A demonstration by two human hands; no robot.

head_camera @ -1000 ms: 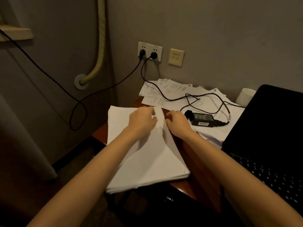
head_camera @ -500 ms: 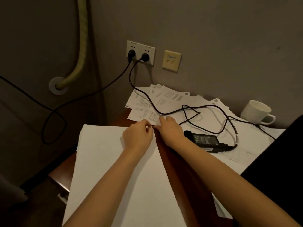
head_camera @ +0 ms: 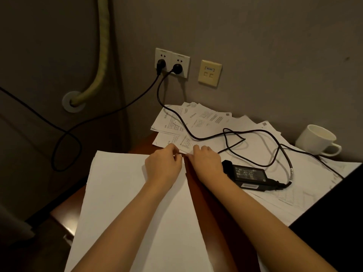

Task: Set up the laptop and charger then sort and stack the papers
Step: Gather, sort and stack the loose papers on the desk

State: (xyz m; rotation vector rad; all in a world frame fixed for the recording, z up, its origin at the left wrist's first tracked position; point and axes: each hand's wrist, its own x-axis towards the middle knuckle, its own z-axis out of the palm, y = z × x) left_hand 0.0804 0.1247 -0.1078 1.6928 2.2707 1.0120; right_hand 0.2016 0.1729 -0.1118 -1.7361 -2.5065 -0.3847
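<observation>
A neat stack of blank white paper point(head_camera: 121, 193) lies on the left part of the wooden table point(head_camera: 196, 185). My left hand point(head_camera: 164, 165) rests on its far right corner, fingers curled and pinching the top edge. My right hand point(head_camera: 206, 163) sits just beside it, fingertips on the same corner of the paper. Behind them printed sheets point(head_camera: 200, 118) lie fanned out loosely. The black charger brick point(head_camera: 249, 174) rests on these sheets to the right of my right hand, its cable point(head_camera: 196, 137) running to the wall socket point(head_camera: 172, 62). The black laptop point(head_camera: 337, 213) fills the lower right corner.
A white cup point(head_camera: 316, 139) stands at the back right against the wall. A second black cord point(head_camera: 64, 146) hangs from the socket and loops down on the left. A yellowish hose point(head_camera: 102, 46) enters the left wall. The table's left edge drops to a dark floor.
The view has moved closer and tilted towards the wall, showing the cup. Both hands have come together at the stack's far right corner and stayed there.
</observation>
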